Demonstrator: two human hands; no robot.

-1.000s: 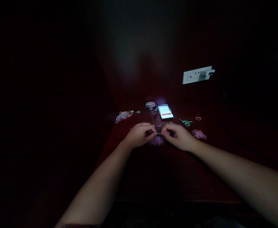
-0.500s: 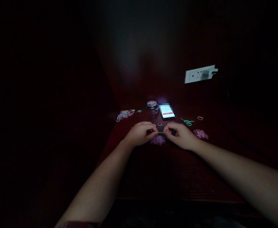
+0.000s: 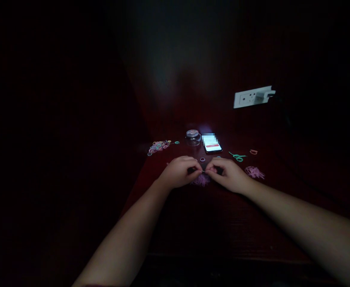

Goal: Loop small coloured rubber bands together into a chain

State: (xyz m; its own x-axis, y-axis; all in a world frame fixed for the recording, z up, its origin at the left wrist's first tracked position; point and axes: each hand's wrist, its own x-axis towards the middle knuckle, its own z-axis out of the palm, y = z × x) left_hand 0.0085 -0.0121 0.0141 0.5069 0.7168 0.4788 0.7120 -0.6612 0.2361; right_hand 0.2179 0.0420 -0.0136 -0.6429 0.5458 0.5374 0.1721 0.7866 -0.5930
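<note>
Thumb and fingertips of my left hand (image 3: pixel 181 172) are pinched together, facing the same pinch of my right hand (image 3: pixel 230 175). A thin pale band (image 3: pixel 204 172) runs across the small gap, gripped at both ends; it looks like a small elastic, though most of it is hidden by the fingers. Just below the fingertips a pile of thin purple bands (image 3: pixel 200 181) lies on the dark red table (image 3: pixel 210 223). One small lilac hair tie (image 3: pixel 202 159) rests beyond the hands. Part of another small ring (image 3: pixel 219 157) shows behind my right hand.
Mixed coloured hair ties (image 3: pixel 159 147) are heaped at the back left. A lidded clear jar (image 3: pixel 193 138) stands beside a lit phone (image 3: pixel 212 144). Rightward lie green scissors (image 3: pixel 237 156), an orange piece (image 3: pixel 253 152) and pink bands (image 3: pixel 254 172). A wall socket (image 3: pixel 252 97) holds a plug.
My two hands have come closer together, and less of the pale band shows between the fingertips. The whole view has shifted slightly; the things on the table stay in place.
</note>
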